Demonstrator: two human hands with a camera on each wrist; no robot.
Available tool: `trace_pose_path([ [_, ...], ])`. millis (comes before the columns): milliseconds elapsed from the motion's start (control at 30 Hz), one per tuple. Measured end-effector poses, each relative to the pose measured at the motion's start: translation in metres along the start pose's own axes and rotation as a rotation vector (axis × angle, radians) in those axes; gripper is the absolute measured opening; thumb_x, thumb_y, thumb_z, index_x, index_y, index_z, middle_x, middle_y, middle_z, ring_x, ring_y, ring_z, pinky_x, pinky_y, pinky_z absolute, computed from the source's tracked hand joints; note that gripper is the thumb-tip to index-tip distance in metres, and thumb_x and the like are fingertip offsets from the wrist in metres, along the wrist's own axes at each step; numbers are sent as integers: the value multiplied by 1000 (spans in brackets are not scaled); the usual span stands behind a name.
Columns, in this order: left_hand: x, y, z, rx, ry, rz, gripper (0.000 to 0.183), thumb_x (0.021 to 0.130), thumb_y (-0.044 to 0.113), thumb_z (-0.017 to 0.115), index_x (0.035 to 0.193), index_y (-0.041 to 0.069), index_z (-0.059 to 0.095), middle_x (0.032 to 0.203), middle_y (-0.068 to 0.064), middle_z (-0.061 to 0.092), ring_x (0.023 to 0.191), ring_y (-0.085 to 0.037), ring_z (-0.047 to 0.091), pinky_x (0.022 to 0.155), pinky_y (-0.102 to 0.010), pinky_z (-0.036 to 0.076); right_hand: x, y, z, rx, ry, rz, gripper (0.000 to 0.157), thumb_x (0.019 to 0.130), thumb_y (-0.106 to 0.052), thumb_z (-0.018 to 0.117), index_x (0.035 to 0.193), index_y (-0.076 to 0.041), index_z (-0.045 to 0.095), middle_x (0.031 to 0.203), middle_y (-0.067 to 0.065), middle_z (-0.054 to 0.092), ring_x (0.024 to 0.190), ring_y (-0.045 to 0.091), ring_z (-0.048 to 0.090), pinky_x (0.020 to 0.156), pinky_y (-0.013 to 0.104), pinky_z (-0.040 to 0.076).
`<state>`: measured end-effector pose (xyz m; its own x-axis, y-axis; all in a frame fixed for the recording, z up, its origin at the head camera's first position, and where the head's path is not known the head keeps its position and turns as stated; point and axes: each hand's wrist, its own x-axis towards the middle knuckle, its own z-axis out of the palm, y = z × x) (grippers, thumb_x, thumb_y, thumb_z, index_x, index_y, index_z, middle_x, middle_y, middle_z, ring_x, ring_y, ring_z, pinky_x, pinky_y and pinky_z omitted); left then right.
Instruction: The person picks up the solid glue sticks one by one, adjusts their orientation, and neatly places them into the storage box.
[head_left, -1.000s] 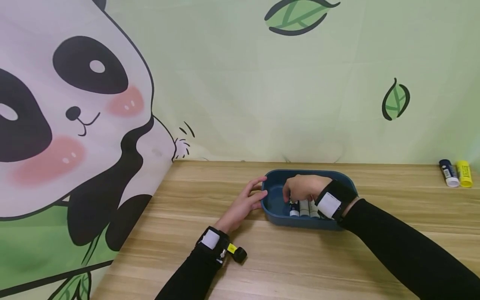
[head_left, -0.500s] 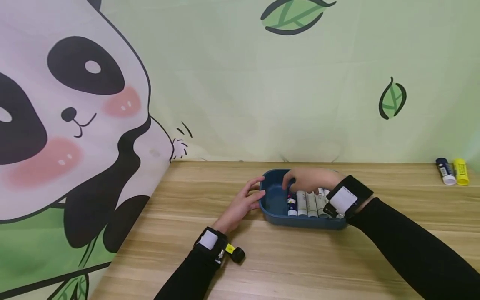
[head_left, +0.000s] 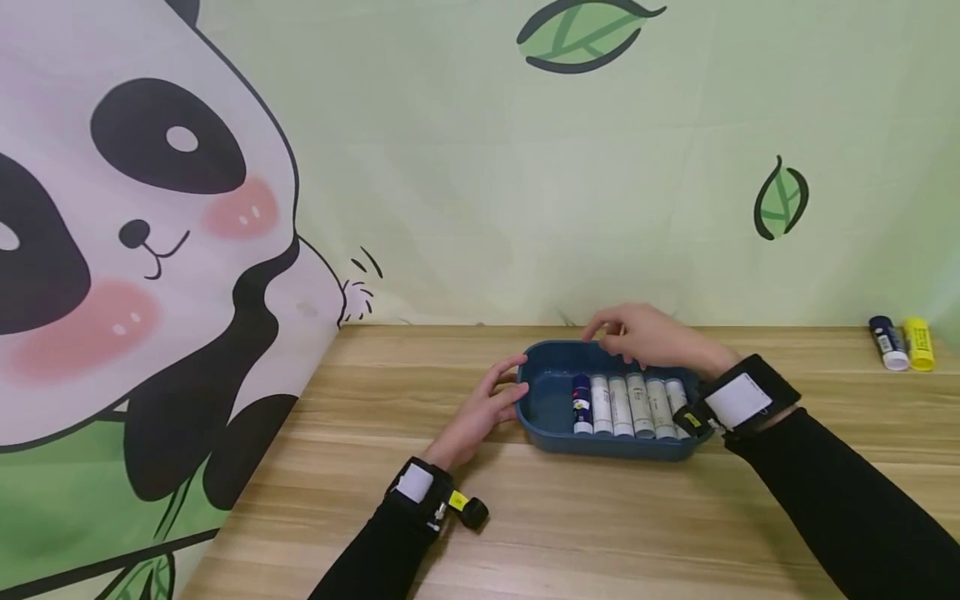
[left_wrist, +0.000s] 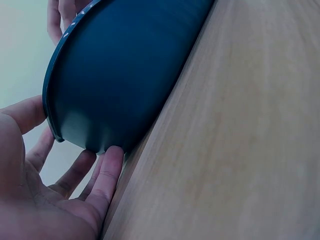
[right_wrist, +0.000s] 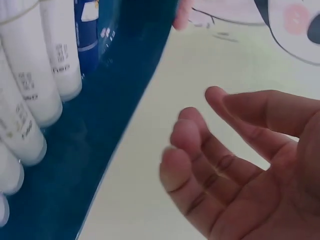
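Observation:
A dark blue plastic box (head_left: 607, 447) stands on the wooden table. Inside it, a navy glue stick (head_left: 582, 406) lies at the left of a row of several white glue sticks (head_left: 621, 407); the box's left part shows bare floor. My left hand (head_left: 483, 412) touches the box's left end, its fingertips against the outer wall (left_wrist: 100, 115) in the left wrist view. Over the back rim hovers my right hand (head_left: 647, 335), fingers loosely bent. In the right wrist view nothing lies between its thumb and fingers (right_wrist: 187, 172).
At the table's back right lie another navy glue stick (head_left: 888, 343) and a yellow glue stick (head_left: 919, 343), side by side. A green backdrop (head_left: 465, 167) with a painted panda and leaves rises behind the table's back edge (head_left: 435, 329).
My right hand has risen out of the box and moved back and right, past the rim, uncovering the row of glue sticks. The left hand has stayed at the box's left end.

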<state>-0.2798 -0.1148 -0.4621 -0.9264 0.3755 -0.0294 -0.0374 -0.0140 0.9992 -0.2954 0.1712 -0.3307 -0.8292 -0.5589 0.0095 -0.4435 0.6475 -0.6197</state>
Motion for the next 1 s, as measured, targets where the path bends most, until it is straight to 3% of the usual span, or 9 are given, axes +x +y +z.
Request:
trace_pose_path([
  [233,1,1,0,7,-8,8,53,107,25,61,157,21,45,151,-15,37,123,-26,56,99,-33,53,-19,13,-19,46,141,34,28,101,-5,55,124,-3,69,89,8,66,67,22,57,53,32,51],
  [767,-3,1,-1,17,-22,9,52,109,26,57,158,21,42,154,-16,35,129,-30,51,102,-37,51,-46,51,-44,73,250,117,27,105,-5,53,129,-2,65,91,10,66,70,22,58,57,31,51],
  [1000,-3,1,0,23,-21,7,53,108,27,58,159,22,42,154,-16,36,130,-30,51,103,-38,51,-62,69,-56,38,314,165,29,107,-9,51,132,0,63,100,16,63,74,22,59,59,31,53],
])
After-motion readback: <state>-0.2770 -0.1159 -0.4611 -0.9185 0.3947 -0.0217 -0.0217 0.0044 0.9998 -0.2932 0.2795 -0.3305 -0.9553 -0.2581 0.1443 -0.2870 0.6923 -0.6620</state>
